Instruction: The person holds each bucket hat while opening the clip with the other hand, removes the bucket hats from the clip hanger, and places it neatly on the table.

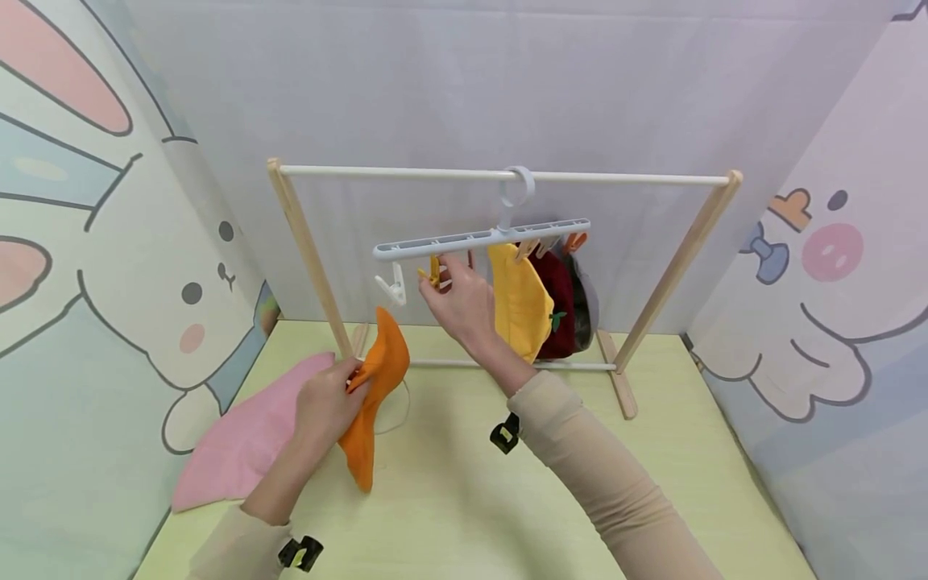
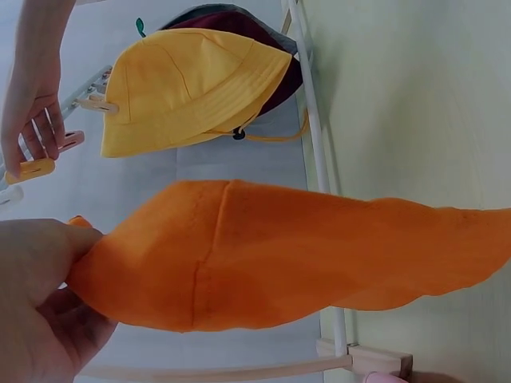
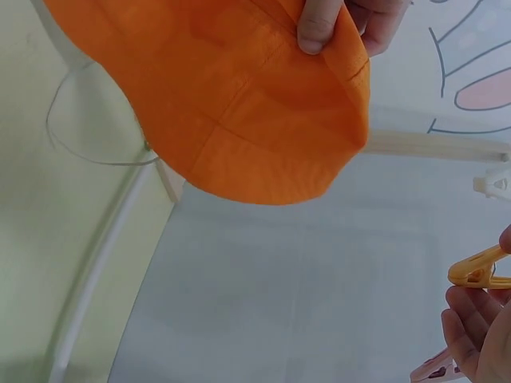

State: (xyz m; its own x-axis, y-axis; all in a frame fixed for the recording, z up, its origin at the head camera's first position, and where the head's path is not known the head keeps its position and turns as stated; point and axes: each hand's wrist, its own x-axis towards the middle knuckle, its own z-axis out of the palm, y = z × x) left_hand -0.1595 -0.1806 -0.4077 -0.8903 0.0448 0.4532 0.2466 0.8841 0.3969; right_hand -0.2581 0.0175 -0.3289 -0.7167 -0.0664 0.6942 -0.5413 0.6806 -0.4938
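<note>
My left hand [image 1: 326, 411] grips an orange cloth hat [image 1: 387, 358] by its edge, below the left end of the hanger. A thin pale cord hangs from the hat; the right wrist view shows the thumb pressed on the cloth. Up at the grey clip hanger [image 1: 435, 243], my right hand [image 1: 461, 300] pinches a yellow clip [image 3: 477, 270] between thumb and fingers. Left of that clip dangles a white clip [image 1: 394, 286]. To the right hand's right, a yellow bucket hat [image 2: 192, 88] hangs from the hanger, with a dark red hat [image 1: 558, 338] and a grey hat [image 1: 586, 302] behind it.
A rack with a white top rod [image 1: 391, 172] and wooden posts [image 1: 670, 274] carries the hanger. Pink cloth [image 1: 246, 435] lies on the pale green table [image 1: 689, 451] at left. Printed cartoon panels [image 1: 145, 266] stand on both sides.
</note>
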